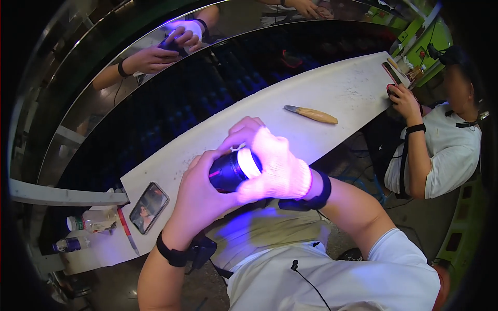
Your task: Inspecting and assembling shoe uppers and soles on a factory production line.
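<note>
Over the white board, both of my hands are wrapped round a black cylinder (224, 173) with a bright, pale end; its exact kind I cannot make out. My left hand (196, 189), bare, grips its dark side. My right hand (275, 163) wears a white glove that leaves some fingers bare, and curls over the pale end. Strong violet light falls on the glove and the cylinder, washing out detail. Beyond my right hand lies a wooden-handled tool (314, 114) with a short grey tip.
A phone (149, 208) lies left on the white board (342, 85), beside a slim red tool (127, 230) and two bottles (96, 221). A curved glossy panel (171, 114) stands behind, with reflected hands above. To the right, a co-worker's hand (406, 102) holds something red and black.
</note>
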The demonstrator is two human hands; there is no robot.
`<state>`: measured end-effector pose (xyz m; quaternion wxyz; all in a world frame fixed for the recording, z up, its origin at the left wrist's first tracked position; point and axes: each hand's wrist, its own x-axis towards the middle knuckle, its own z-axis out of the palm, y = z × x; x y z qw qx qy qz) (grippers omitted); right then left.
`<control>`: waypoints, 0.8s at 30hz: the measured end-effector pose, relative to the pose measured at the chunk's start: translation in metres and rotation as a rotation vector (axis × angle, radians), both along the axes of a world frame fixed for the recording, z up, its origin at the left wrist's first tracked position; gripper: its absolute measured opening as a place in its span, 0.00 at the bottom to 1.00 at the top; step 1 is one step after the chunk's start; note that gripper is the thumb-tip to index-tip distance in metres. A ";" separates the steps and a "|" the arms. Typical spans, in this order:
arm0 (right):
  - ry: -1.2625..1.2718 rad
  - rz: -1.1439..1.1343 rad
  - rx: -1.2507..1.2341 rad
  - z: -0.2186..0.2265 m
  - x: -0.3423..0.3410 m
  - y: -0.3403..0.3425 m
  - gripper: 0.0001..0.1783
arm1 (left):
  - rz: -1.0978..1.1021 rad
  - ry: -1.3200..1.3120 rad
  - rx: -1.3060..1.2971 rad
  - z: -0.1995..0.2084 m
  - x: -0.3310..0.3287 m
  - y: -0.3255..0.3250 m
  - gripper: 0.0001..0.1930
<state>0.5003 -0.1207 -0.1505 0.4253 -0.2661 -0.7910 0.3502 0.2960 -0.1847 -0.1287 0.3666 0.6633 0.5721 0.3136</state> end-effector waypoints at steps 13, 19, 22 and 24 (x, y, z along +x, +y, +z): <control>0.320 0.240 -0.695 -0.011 -0.048 0.023 0.09 | 0.162 -0.169 -0.216 -0.022 -0.023 -0.006 0.29; 0.272 0.329 -0.511 -0.015 -0.033 0.039 0.13 | 0.079 0.080 -0.127 0.000 -0.001 0.023 0.33; 0.296 0.330 -0.461 -0.014 -0.008 0.044 0.20 | -0.029 0.287 -0.109 0.021 0.018 0.037 0.37; 0.364 0.322 -0.459 -0.018 0.005 0.039 0.24 | -0.105 0.418 -0.044 0.019 0.030 0.040 0.43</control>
